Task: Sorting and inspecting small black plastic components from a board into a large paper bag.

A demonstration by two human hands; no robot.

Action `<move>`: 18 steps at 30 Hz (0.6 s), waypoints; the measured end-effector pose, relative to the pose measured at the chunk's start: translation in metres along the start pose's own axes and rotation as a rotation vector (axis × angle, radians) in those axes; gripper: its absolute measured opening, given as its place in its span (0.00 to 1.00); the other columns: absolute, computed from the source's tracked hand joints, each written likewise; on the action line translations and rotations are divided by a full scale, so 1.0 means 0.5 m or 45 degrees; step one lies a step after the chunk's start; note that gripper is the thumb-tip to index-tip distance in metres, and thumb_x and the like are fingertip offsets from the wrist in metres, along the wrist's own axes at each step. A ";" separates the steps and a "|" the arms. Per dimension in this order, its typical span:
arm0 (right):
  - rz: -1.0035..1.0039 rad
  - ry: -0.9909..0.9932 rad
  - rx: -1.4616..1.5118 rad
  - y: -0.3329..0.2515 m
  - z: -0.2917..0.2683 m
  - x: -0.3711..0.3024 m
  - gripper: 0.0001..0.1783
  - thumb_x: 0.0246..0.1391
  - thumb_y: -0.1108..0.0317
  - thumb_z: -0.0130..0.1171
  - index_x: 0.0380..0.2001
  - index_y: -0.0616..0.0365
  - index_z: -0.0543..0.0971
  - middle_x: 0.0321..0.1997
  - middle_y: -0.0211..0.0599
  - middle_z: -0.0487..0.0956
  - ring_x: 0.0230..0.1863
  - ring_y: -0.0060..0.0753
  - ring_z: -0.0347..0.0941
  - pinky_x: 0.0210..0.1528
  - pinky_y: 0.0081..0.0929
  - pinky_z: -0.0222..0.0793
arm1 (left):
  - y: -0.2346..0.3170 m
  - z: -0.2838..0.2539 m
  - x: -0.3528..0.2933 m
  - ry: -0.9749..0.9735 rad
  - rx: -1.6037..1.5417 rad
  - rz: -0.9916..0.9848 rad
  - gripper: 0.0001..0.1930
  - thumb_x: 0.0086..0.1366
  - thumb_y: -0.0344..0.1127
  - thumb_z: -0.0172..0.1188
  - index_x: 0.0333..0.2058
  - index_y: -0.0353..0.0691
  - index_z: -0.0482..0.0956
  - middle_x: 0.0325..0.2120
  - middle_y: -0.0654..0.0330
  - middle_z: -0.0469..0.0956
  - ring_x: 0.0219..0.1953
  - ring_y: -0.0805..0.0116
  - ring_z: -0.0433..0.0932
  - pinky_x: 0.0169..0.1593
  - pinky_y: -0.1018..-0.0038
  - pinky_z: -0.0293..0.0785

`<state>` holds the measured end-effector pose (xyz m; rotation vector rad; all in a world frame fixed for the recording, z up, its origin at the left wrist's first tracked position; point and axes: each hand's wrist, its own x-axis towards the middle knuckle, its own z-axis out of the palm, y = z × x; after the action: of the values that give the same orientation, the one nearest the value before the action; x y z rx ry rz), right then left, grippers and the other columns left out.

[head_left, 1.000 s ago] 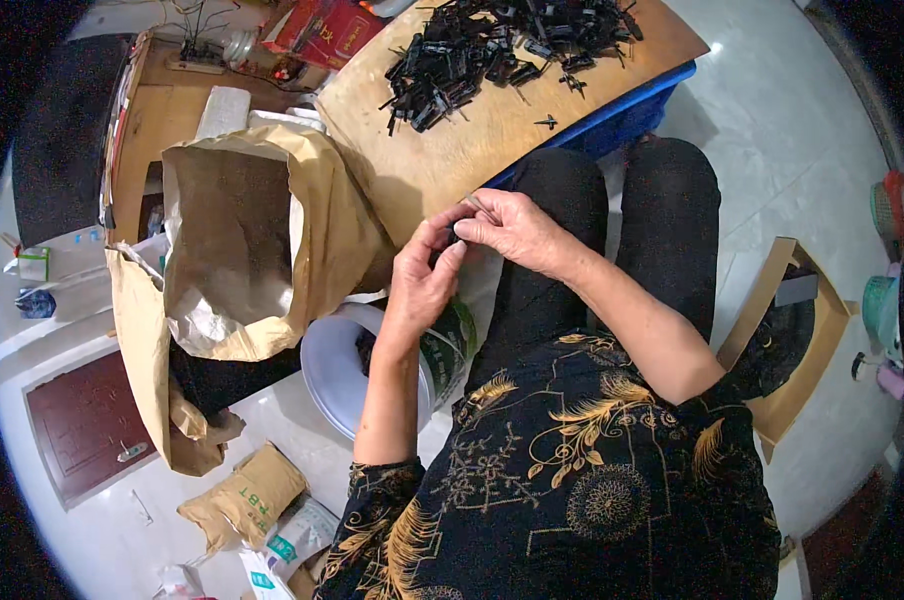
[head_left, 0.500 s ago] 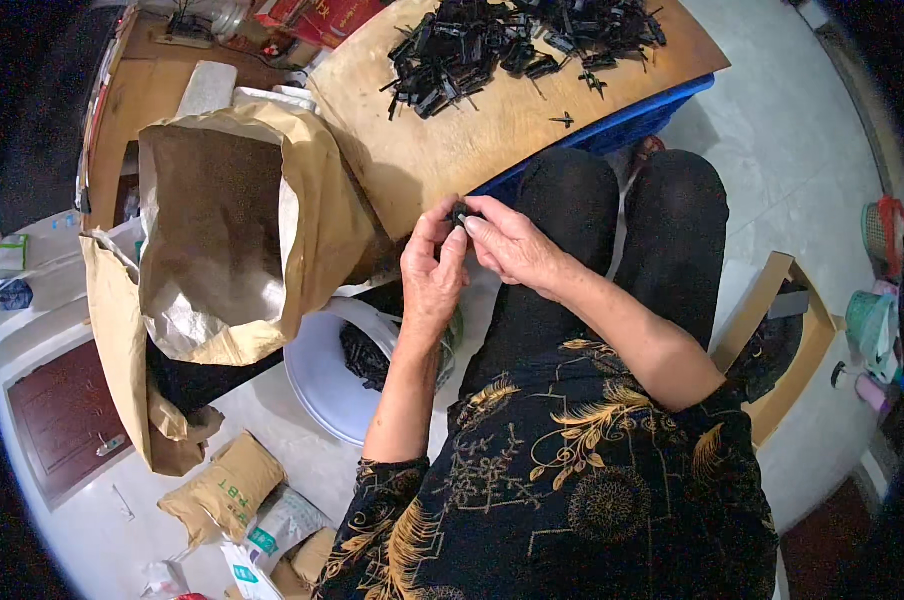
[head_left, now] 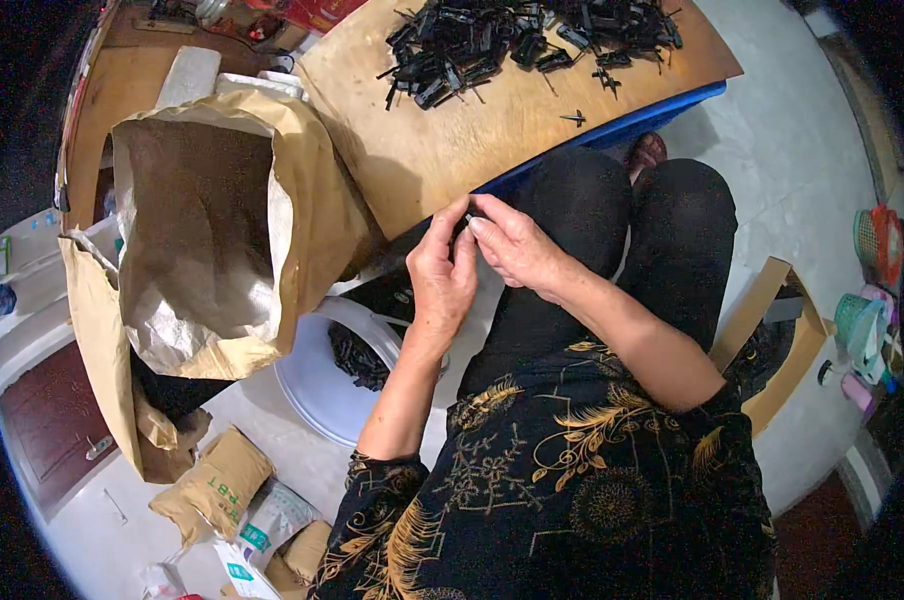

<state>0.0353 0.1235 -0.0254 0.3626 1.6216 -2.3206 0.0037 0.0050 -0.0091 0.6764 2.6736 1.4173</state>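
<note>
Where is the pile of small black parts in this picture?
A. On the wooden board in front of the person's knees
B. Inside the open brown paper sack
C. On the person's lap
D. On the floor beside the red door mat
A: the pile of small black parts lies on the wooden board, beyond the person's knees, while the open brown paper sack stands to its left.

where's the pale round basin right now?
In the head view the pale round basin sits on the floor at lower left of centre, under the left hand, beside the big open brown paper sack; black parts lie inside it.
</note>
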 end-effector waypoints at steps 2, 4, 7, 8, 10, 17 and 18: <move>0.085 -0.059 0.063 -0.015 0.005 -0.002 0.17 0.61 0.64 0.38 0.52 0.52 0.62 0.14 0.19 0.58 0.11 0.11 0.49 0.10 0.12 0.46 | -0.005 -0.012 -0.003 -0.035 0.009 -0.034 0.15 0.56 0.22 0.51 0.43 0.35 0.72 0.35 0.50 0.76 0.37 0.64 0.77 0.41 0.74 0.71; 0.263 -0.180 0.098 -0.027 0.006 -0.005 0.15 0.61 0.63 0.38 0.50 0.49 0.64 0.13 0.18 0.57 0.10 0.10 0.47 0.09 0.13 0.44 | -0.014 -0.035 -0.011 -0.117 0.067 -0.074 0.15 0.55 0.22 0.51 0.43 0.35 0.72 0.35 0.50 0.76 0.38 0.62 0.77 0.41 0.73 0.71; 0.356 -0.257 0.117 0.011 0.009 -0.009 0.14 0.61 0.63 0.40 0.49 0.49 0.64 0.13 0.18 0.55 0.11 0.11 0.45 0.10 0.12 0.42 | -0.027 -0.080 -0.059 -0.114 0.061 -0.186 0.14 0.56 0.22 0.50 0.43 0.35 0.71 0.34 0.50 0.77 0.37 0.62 0.77 0.40 0.74 0.71; 0.255 -0.293 0.135 0.006 0.011 -0.014 0.13 0.61 0.64 0.40 0.49 0.50 0.64 0.14 0.19 0.55 0.11 0.11 0.46 0.11 0.12 0.43 | -0.030 -0.119 -0.086 -0.033 0.046 -0.342 0.15 0.57 0.22 0.49 0.44 0.36 0.71 0.34 0.51 0.77 0.36 0.68 0.77 0.39 0.75 0.71; 0.190 -0.281 0.183 0.000 -0.002 -0.020 0.13 0.61 0.64 0.40 0.48 0.50 0.64 0.14 0.19 0.55 0.11 0.12 0.46 0.11 0.13 0.43 | -0.062 -0.201 -0.148 0.063 0.199 -0.578 0.15 0.58 0.23 0.49 0.45 0.36 0.71 0.35 0.50 0.77 0.35 0.69 0.77 0.38 0.75 0.71; 0.039 -0.170 0.155 0.000 -0.002 -0.019 0.12 0.61 0.63 0.42 0.46 0.53 0.64 0.14 0.18 0.56 0.12 0.10 0.47 0.12 0.12 0.44 | -0.107 -0.267 -0.199 0.051 1.116 -0.108 0.15 0.56 0.27 0.50 0.44 0.36 0.70 0.34 0.47 0.74 0.37 0.49 0.74 0.42 0.65 0.69; 0.020 -0.162 0.169 0.002 -0.002 -0.020 0.12 0.60 0.63 0.43 0.46 0.53 0.64 0.15 0.18 0.56 0.12 0.10 0.47 0.12 0.12 0.44 | -0.104 -0.242 -0.170 0.129 0.997 -0.008 0.13 0.56 0.28 0.52 0.42 0.36 0.71 0.32 0.49 0.74 0.36 0.50 0.73 0.43 0.66 0.68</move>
<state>0.0450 0.1249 -0.0229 0.2494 1.4057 -2.3938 0.0336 -0.1483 0.0058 0.6200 3.2760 0.3499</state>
